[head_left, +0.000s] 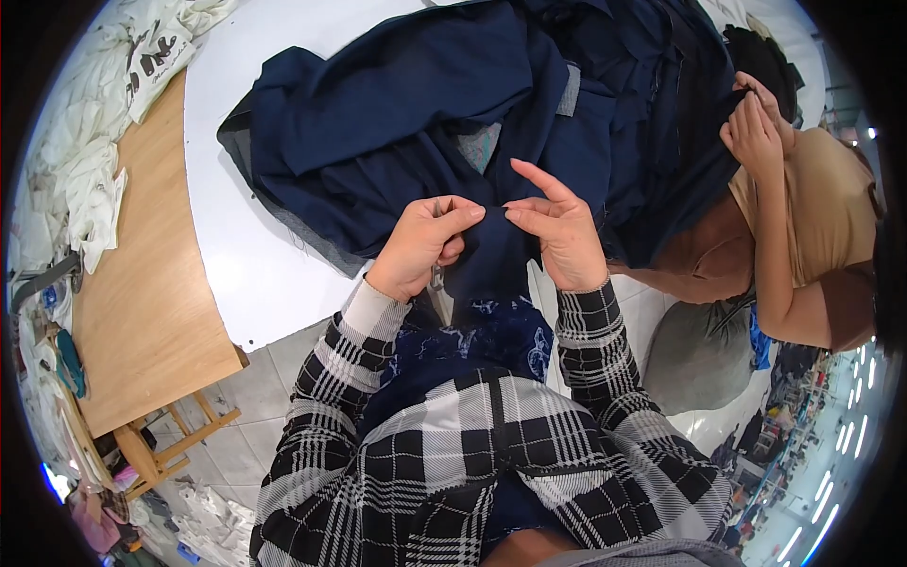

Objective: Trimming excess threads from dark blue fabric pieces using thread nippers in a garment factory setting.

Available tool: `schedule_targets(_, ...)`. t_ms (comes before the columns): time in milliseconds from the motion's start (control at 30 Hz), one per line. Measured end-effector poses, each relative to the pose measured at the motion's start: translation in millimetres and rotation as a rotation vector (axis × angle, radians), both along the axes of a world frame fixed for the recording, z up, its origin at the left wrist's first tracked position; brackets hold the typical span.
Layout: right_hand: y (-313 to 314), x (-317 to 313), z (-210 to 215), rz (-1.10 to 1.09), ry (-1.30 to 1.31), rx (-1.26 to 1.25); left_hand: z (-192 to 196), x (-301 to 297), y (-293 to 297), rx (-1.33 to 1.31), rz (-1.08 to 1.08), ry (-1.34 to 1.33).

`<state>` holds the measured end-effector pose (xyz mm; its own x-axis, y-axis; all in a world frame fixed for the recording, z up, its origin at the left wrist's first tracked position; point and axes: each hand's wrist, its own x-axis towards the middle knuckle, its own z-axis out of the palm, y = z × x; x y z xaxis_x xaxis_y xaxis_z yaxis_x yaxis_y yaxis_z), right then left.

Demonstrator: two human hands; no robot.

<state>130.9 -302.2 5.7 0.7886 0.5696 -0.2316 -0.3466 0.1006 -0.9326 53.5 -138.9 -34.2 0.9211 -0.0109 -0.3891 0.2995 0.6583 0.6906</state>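
My left hand [423, 244] pinches the edge of a dark navy cloth piece [487, 255] between thumb and fingertips. Opposite it, my right hand [570, 234] grips the same edge with its thumb and a bent finger, while the index finger points up and away. Between the two hands the edge runs short and level, and the piece hangs down toward my lap. A narrow metallic item shows just below my left hand; its kind is unclear. Beyond my hands, a large heap of navy fabric [397, 104] with grey patches lies folded on the white tabletop [231, 241].
A co-worker's hands [756, 123] hold dark cloth at the right, with a tan-clothed body beside them. Left of the white top stands a light wooden board [151, 283] on a wooden frame. White garments [94, 180] pile along the far left. A grey cushion-like bundle [704, 354] sits at right.
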Motion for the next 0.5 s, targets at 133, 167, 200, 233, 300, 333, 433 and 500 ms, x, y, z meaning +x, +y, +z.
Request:
schedule_targets(133,4,2,2,-0.002,0.002,-0.006,3,2,3,0.002,0.0,0.014)
schedule_targets(167,5,2,5,-0.003,-0.004,-0.002,7,2,3,0.005,-0.001,0.007)
schedule_targets(200,5,5,3,0.001,-0.022,-0.017,6,6,3,0.017,-0.021,-0.017)
schedule_targets(233,4,7,4,0.002,-0.045,-0.03,8,9,3,0.031,-0.042,-0.047)
schedule_targets(300,3,5,-6,0.009,-0.055,-0.004,7,7,0,0.052,-0.044,-0.033)
schedule_targets(333,8,6,-12,0.024,-0.054,-0.003,5,5,4,0.081,-0.026,-0.017)
schedule_targets(433,15,8,-41,0.013,-0.07,0.036,-15,12,9,0.19,-0.006,-0.046)
schedule_targets(500,29,5,-58,-0.029,-0.038,0.062,-27,15,23,0.281,-0.021,-0.035)
